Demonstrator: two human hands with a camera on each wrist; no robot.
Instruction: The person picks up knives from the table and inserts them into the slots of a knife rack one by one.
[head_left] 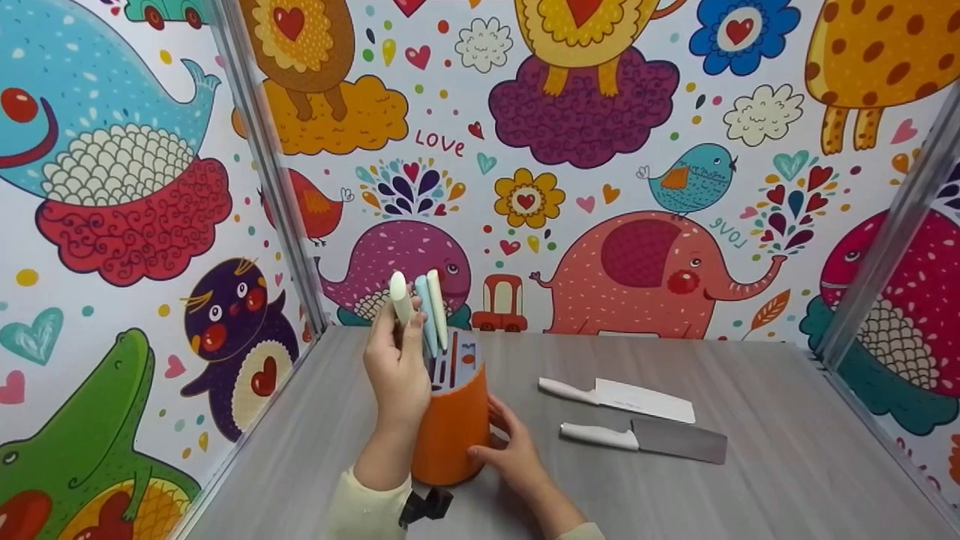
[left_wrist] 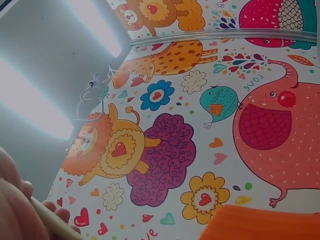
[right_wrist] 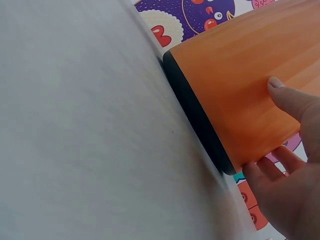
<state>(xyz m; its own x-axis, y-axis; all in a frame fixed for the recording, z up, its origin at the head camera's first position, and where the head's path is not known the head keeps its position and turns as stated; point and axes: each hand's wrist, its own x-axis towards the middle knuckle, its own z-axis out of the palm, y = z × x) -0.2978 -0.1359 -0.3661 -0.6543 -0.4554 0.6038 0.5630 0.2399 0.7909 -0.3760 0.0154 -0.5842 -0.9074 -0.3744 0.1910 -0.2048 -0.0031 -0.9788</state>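
An orange knife block (head_left: 451,435) with a slotted top stands on the table. My right hand (head_left: 515,452) grips its right side low down; in the right wrist view the thumb (right_wrist: 286,95) lies on the orange wall and the fingers curl round the far side. At the top left of the block, my left hand (head_left: 397,360) holds a pale knife handle (head_left: 400,292) that points upward; its blade is hidden behind the hand. Right beside these fingers, a light blue handle (head_left: 427,311) and a cream handle (head_left: 437,304) rise from the block.
To the right of the block lie two cleavers, one with a white blade (head_left: 646,400) and, nearer me, one with a grey blade (head_left: 681,440). Cartoon-printed walls (head_left: 480,187) with metal corner posts (head_left: 274,172) border the grey table (head_left: 787,495) at the back and sides.
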